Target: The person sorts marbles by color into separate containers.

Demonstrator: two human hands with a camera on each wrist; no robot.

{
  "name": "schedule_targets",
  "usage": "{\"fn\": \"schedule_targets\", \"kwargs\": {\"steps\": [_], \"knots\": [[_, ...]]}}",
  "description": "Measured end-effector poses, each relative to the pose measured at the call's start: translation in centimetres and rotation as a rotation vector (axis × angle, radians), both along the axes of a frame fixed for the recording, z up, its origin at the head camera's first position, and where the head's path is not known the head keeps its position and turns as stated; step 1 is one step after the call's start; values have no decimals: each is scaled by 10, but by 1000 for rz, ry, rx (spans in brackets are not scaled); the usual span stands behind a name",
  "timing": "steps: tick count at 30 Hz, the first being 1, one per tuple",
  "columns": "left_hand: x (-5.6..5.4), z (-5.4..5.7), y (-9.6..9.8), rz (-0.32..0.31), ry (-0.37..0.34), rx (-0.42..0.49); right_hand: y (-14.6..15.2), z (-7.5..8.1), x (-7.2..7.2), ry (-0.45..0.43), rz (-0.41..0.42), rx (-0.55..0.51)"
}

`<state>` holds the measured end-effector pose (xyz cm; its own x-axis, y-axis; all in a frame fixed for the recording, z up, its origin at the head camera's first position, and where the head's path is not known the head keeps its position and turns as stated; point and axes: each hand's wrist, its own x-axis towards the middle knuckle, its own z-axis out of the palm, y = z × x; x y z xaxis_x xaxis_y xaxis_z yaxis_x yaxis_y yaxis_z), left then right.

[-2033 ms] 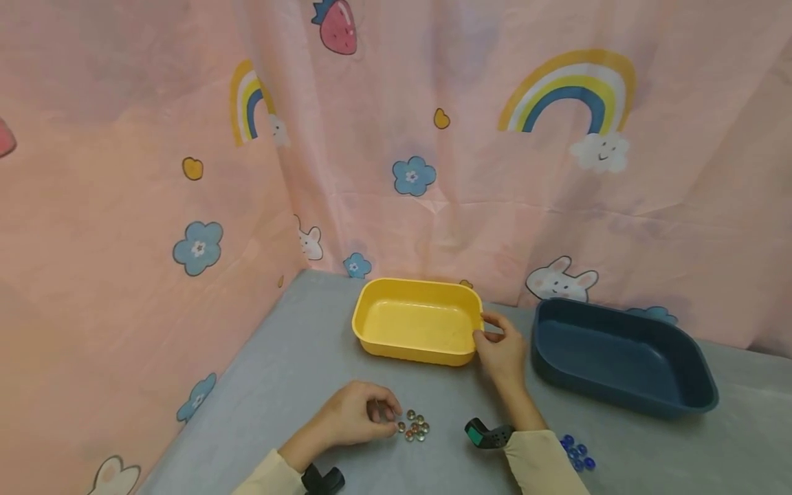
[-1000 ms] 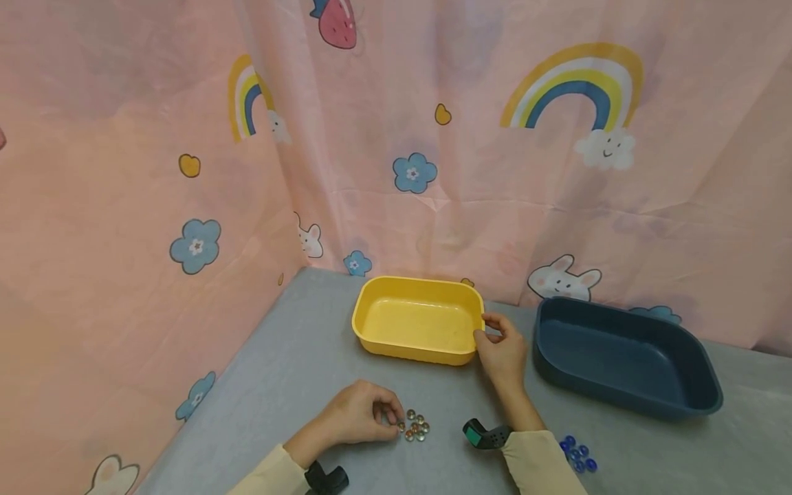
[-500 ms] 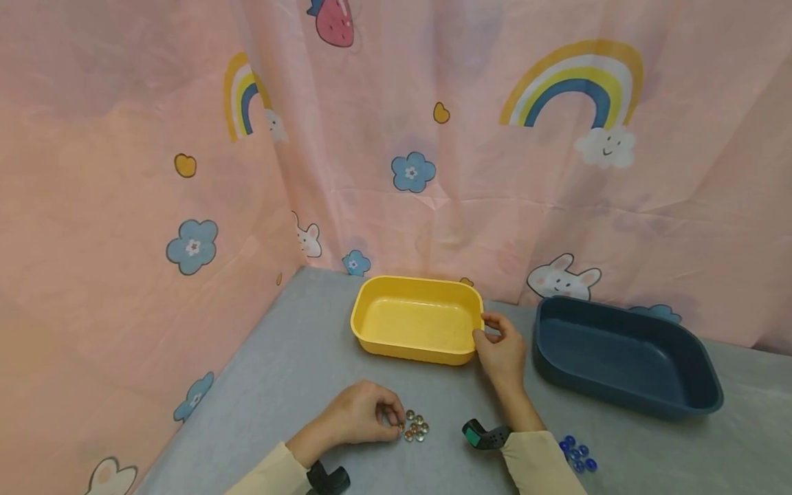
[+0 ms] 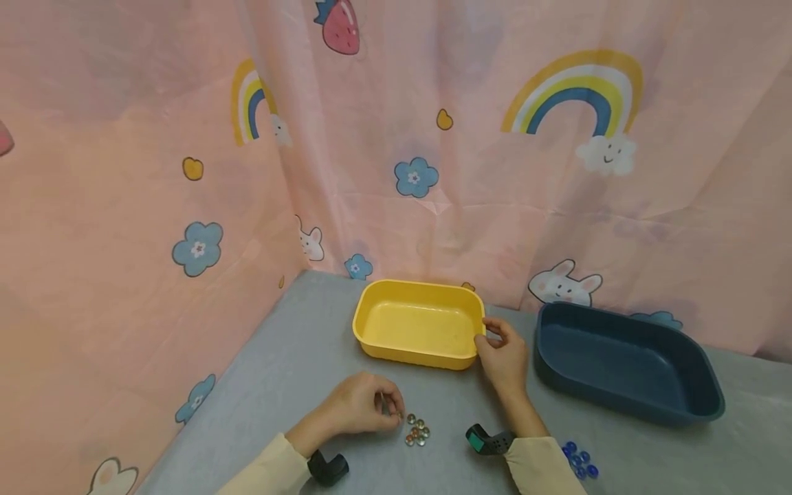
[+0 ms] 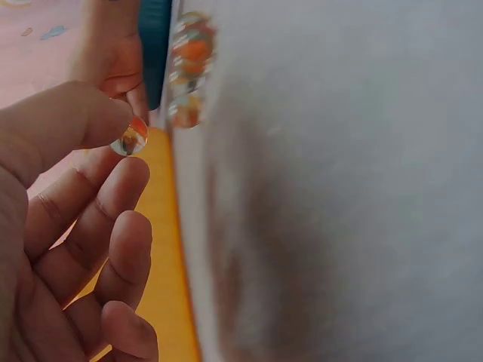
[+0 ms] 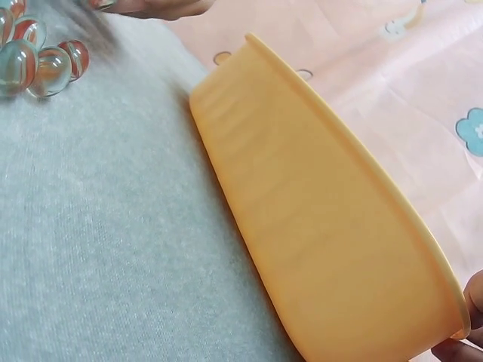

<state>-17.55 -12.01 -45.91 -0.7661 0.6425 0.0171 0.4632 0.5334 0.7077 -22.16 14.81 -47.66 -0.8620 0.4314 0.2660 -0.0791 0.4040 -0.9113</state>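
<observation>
Between thumb and index finger my left hand (image 4: 365, 405) pinches a clear glass marble (image 5: 130, 137) with an orange swirl, lifted off the grey cloth. Its other fingers are loosely bent. Right beside it lies a small cluster of similar marbles (image 4: 421, 432), clear with orange and pale swirls. My right hand (image 4: 504, 357) holds the right end of a shallow yellow plastic basin (image 4: 408, 355), its thumb and fingers at the rim. In the right wrist view the basin's ribbed outer wall (image 6: 309, 204) fills the middle, with fingertips (image 6: 475, 302) at its corner.
A larger dark blue basin (image 4: 625, 399) stands to the right of my right hand. In front of it, close to my right sleeve (image 4: 538, 460), lie several blue marbles (image 4: 580, 459). A pink patterned curtain (image 4: 470, 227) hangs behind the table and along its left side.
My left hand has closed thumb and finger on the marble at the cluster's left side and raised it slightly. The right hand has stayed at the yellow basin's rim.
</observation>
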Motion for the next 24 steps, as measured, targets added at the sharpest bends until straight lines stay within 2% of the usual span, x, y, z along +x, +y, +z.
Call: {"fn": "schedule_targets", "kwargs": {"steps": [6, 12, 19, 24], "knots": [[-11, 15, 0, 13, 78, 4, 0, -2, 0, 10, -3, 1], [-22, 29, 4, 12, 132, 57, 1, -2, 1, 23, 28, 0], [-38, 36, 13, 32, 115, 122, 2, -8, -1, 27, 41, 3], [-50, 39, 19, 81, 125, 119, 3, -10, -2, 27, 32, 16]]}}
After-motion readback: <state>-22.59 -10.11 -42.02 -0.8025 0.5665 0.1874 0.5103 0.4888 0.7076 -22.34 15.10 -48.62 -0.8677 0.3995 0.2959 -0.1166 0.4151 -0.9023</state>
